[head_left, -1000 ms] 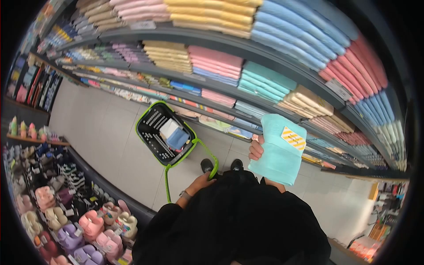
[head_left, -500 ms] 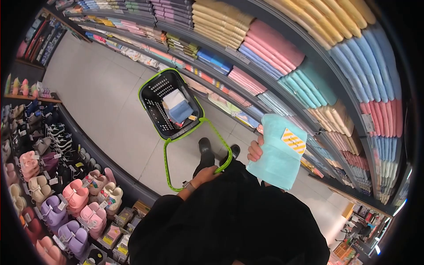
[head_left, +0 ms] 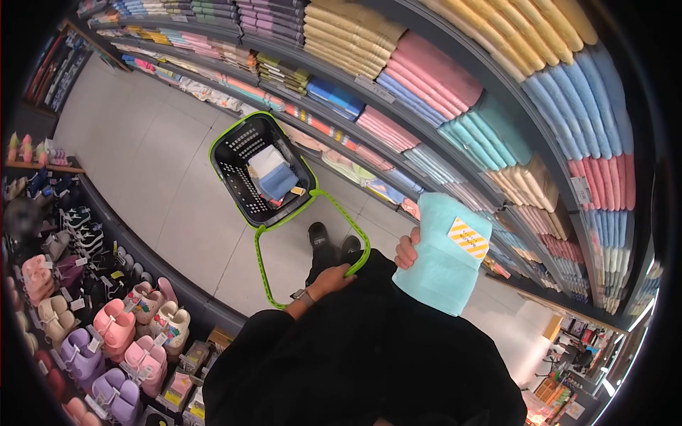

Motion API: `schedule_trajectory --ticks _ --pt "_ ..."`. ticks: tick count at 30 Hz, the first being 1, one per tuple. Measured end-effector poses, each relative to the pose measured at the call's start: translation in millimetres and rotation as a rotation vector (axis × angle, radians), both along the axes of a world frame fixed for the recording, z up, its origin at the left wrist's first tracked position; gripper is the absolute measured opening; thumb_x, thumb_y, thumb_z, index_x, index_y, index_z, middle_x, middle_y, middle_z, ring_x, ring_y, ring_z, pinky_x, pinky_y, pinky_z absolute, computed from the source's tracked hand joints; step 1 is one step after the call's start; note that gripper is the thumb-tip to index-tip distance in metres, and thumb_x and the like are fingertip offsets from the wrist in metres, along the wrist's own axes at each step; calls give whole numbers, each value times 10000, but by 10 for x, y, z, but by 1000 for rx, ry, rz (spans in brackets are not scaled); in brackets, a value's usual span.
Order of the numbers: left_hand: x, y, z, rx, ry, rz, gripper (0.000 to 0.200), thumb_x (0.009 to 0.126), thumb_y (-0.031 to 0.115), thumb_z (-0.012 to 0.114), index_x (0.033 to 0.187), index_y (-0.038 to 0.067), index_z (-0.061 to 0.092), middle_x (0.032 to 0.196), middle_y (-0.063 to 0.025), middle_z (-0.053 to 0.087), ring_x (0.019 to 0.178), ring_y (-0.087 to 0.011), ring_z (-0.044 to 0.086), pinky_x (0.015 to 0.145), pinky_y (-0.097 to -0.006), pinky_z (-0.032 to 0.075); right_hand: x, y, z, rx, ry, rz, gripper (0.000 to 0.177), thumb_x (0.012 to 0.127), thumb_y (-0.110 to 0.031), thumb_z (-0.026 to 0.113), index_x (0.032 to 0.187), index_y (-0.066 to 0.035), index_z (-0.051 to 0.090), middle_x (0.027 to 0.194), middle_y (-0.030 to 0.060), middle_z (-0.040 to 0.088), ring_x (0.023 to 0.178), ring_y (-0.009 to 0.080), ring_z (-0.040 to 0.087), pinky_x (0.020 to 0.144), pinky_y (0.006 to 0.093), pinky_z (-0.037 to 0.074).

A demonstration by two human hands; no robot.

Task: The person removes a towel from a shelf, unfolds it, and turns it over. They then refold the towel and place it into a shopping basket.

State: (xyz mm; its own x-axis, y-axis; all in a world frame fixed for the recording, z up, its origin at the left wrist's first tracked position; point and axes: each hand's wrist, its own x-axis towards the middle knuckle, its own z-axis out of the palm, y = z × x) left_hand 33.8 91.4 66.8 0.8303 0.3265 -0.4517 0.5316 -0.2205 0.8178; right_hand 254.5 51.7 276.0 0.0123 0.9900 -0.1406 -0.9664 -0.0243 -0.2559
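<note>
My left hand point(head_left: 332, 281), with a watch on its wrist, is closed around the green handle point(head_left: 365, 257) of a black shopping basket point(head_left: 229, 186). The basket hangs tilted in front of my legs, its green rim toward me. A white folded cloth point(head_left: 264, 157) and a blue folded cloth point(head_left: 278, 183) lie inside it, with a small tag beside them. Gripped by its left edge in my right hand point(head_left: 407, 250) is a folded turquoise towel point(head_left: 442, 273). A yellow-and-white striped label point(head_left: 468, 238) faces up on it. Some of my right fingers are hidden behind the towel.
Shelves of folded towels point(head_left: 437, 74) curve along the right side. To the left stands a low display of clogs point(head_left: 114, 323) and other shoes. Grey tiled floor point(head_left: 167, 160) runs between them, and my shoes point(head_left: 318, 233) show below the basket.
The basket and the shelves sit slightly farther left in view. The turquoise towel is a little lower and tilted slightly differently. Both hands keep their holds.
</note>
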Motion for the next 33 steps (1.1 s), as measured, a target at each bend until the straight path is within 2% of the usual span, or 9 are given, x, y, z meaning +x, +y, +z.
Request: schedule_trajectory --ticks 5,11,20,26,33 --pt "93 13 171 42 77 -25 349 871 373 585 943 34 539 829 -219 641 809 -409 617 710 -507 478 120 -143 -7 7 4 -1 381 888 -374 552 1057 -36 511 836 93 510 746 191 483 681 299 421" --pt "200 -128 126 118 124 -19 340 852 373 600 965 56 548 826 -204 651 798 -399 628 705 -510 484 438 -352 -68 36 -9 22 380 889 -374 551 1057 -35 513 843 96 515 750 195 489 681 302 425" --pt "590 -490 43 262 326 -42 273 794 214 553 1018 58 550 796 -232 643 794 -406 630 719 -506 491 1177 -712 -261 94 -26 136 380 892 -374 551 1057 -34 517 855 101 521 757 200 498 681 306 432" --pt "568 -715 40 282 365 140 263 801 221 544 988 39 575 825 -233 651 813 -401 634 736 -488 494 1539 -775 -352 124 -12 235 379 893 -374 551 1056 -33 519 862 104 526 761 204 503 681 308 436" --pt "543 -708 191 280 390 183 321 804 271 585 1024 39 606 855 -224 655 843 -387 633 763 -456 499 1713 -710 -369 162 -15 307 379 895 -374 551 1056 -32 521 871 107 531 766 208 510 681 311 441"
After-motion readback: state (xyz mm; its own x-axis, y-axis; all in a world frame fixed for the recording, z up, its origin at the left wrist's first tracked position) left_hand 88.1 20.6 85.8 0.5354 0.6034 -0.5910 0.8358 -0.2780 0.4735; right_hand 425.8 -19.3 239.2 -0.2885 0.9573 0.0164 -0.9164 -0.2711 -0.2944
